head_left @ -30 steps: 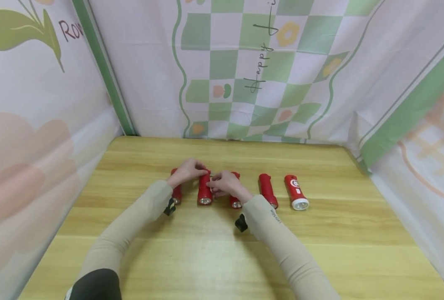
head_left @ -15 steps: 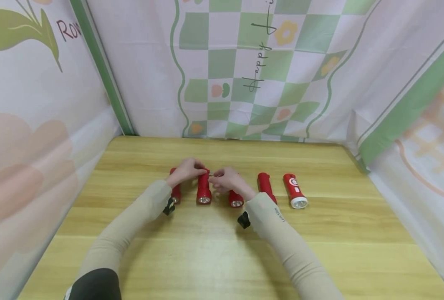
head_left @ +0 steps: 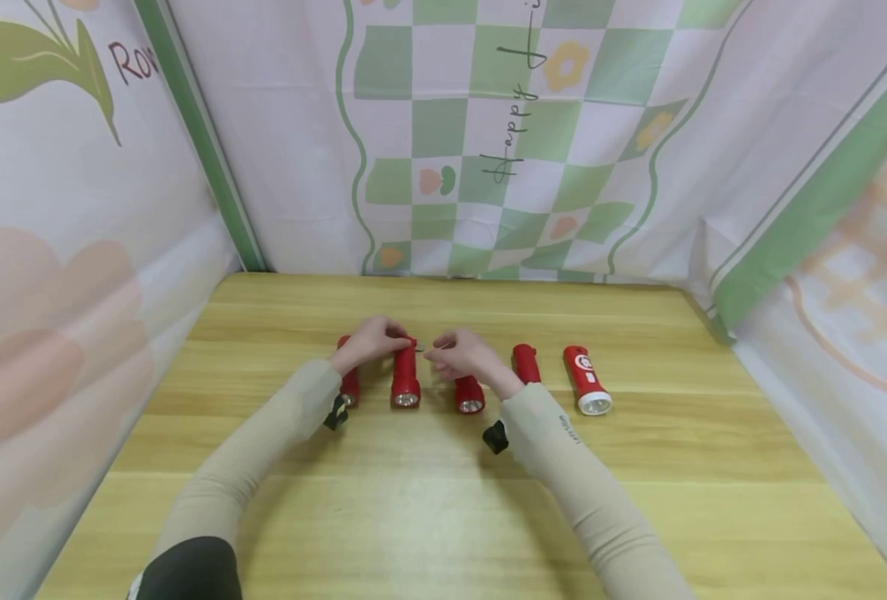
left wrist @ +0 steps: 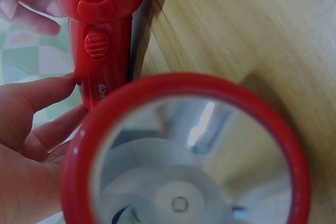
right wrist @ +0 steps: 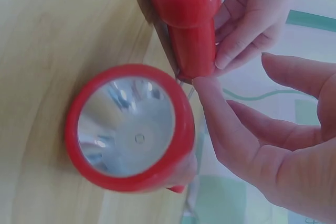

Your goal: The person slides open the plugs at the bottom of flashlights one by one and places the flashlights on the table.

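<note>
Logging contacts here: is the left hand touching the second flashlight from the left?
Touching. The left wrist view shows the left hand with a fingertip against the side of the second flashlight.

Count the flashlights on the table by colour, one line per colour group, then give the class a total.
Red, no white rim visible: 4 (leftmost flashlight, second flashlight, third flashlight, fourth flashlight, its front hidden by the sleeve)
Red with white rim: 1 (rightmost flashlight)
Total: 5
</note>
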Motion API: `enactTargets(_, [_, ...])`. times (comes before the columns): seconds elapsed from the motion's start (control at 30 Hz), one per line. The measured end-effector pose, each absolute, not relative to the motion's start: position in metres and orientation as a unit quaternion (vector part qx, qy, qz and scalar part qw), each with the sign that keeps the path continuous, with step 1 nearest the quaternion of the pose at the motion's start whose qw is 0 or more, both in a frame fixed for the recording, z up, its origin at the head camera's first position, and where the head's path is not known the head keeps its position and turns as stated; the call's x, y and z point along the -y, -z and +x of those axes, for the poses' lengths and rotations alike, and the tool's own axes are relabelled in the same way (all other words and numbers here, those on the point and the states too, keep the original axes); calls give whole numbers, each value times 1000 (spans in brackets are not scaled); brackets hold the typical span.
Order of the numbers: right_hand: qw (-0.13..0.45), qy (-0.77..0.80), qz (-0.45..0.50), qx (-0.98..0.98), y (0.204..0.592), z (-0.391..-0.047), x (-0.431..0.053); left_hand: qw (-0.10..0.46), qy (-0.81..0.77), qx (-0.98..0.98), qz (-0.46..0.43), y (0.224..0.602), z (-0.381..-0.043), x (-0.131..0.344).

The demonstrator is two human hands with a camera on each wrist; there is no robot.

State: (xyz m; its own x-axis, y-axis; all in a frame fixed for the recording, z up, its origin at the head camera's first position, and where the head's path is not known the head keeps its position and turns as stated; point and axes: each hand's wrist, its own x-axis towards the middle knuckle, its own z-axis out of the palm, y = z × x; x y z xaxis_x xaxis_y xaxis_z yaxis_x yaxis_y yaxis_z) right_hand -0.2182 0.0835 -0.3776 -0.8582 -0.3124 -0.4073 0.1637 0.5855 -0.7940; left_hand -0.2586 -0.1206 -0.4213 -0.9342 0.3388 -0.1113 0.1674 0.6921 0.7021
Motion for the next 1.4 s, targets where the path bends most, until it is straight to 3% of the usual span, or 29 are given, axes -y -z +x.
enactTargets(0.8, [229, 456, -24, -860, 369, -216, -114, 111, -376, -914, 107, 408, -263, 116])
enactTargets(1.4, [208, 439, -12, -874, 377, -210, -136, 111, -360, -912, 163, 397, -268, 84])
